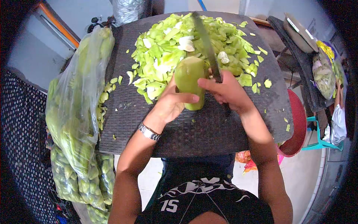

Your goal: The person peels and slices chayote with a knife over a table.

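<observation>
My left hand (173,100) is closed around the left side of a pale green oblong gourd (189,80), its thumb across the lower front. The gourd stands nearly upright above the table, its top end cut flat. My right hand (227,89) grips a large knife (206,43) by the handle, and its thumb touches the gourd's right side. The dark blade points up and away, over a heap of thin green slices (160,48) with some white pieces among them. My right fingers partly hide the knife's handle.
Loose slices lie scattered on the dark woven-patterned table (175,138). Along its left edge stand clear plastic bags (76,100) full of green produce. A red tub (294,123) and a teal stool (317,138) stand at the right, near another person's arm (338,95).
</observation>
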{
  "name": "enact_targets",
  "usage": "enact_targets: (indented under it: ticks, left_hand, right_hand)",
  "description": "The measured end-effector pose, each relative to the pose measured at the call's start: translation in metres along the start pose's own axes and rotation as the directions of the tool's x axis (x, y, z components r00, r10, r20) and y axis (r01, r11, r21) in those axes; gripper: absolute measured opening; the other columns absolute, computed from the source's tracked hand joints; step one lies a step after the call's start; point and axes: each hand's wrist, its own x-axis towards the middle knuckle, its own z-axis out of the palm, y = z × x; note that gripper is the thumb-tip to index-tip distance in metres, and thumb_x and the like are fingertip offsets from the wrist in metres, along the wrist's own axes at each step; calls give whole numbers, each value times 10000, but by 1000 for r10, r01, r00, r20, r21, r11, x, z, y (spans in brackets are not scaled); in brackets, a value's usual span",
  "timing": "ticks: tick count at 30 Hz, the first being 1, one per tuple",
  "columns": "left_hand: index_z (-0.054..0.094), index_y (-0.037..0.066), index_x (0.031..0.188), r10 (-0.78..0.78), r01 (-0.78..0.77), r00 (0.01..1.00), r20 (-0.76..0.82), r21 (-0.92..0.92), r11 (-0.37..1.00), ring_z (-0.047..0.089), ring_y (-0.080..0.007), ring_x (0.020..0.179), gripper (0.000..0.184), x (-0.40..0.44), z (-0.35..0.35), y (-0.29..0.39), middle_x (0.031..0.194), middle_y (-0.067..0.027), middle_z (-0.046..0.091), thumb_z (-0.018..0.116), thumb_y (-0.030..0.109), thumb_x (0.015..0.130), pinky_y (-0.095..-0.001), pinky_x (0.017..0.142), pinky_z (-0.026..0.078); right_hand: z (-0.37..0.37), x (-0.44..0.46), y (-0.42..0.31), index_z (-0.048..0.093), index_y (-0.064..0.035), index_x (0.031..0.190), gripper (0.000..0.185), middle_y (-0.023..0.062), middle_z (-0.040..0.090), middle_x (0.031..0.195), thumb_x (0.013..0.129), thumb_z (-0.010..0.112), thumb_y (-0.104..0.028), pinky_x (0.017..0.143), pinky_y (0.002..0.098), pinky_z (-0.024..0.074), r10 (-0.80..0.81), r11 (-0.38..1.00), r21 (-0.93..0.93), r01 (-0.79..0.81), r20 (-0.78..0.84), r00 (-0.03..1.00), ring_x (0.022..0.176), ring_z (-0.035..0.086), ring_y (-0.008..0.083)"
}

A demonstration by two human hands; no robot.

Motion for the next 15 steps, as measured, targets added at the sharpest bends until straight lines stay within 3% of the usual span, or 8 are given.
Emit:
enact_targets:
  ticks: [3,6,9,10,12,15]
  left_hand:
    - [416,44,1460,-88,98,992,95,-110,989,667,-305,1090,803,-4,-10,-5,1251,-139,617,724,-91,730,-443,917,583]
    - [408,49,1455,-195,214,974,112,-209,954,683,-301,1015,824,-7,-27,-6,1215,-137,605,731,-92,710,-454,817,618]
    - [390,54,1456,-207,215,977,57,-241,946,689,-291,938,842,-6,-26,-5,1166,-128,597,741,-86,704,-440,741,629]
    - [382,57,1458,-193,195,981,32,-238,952,689,-285,914,850,-4,-23,-4,1151,-124,594,745,-85,702,-431,721,630]
    - [343,68,1476,-63,56,995,-71,-93,994,678,-272,915,895,2,-13,-4,1153,-117,583,760,-85,699,-417,735,625]
    - [273,80,1514,72,-50,987,-140,158,986,665,-271,997,970,10,-18,-9,1213,-122,569,793,-68,709,-402,801,612]
  right_hand:
    - [-11,1,3,715,-49,1038,505,-45,559,617,826,820,-495,404,228,308,3,981,190,-37,176,984,433,419,38]
    - [-16,3,9,702,-55,1028,497,-30,583,632,835,814,-500,446,250,373,64,997,29,-71,198,978,478,490,60]
    - [-3,0,0,681,-49,988,532,11,625,647,814,820,-532,531,315,468,-183,938,-309,155,-61,981,563,590,129]
    - [-3,-2,-4,667,-35,1022,544,14,608,661,820,820,-516,557,309,455,-258,895,-402,192,-118,959,590,565,125]
    - [-7,-5,-9,639,-7,1088,571,19,572,687,831,819,-483,610,297,427,-414,781,-582,227,-209,886,644,515,117]
    - [-16,-4,-4,647,-19,1039,609,103,600,704,786,821,-545,614,340,456,-462,657,-697,288,-70,884,652,603,204]
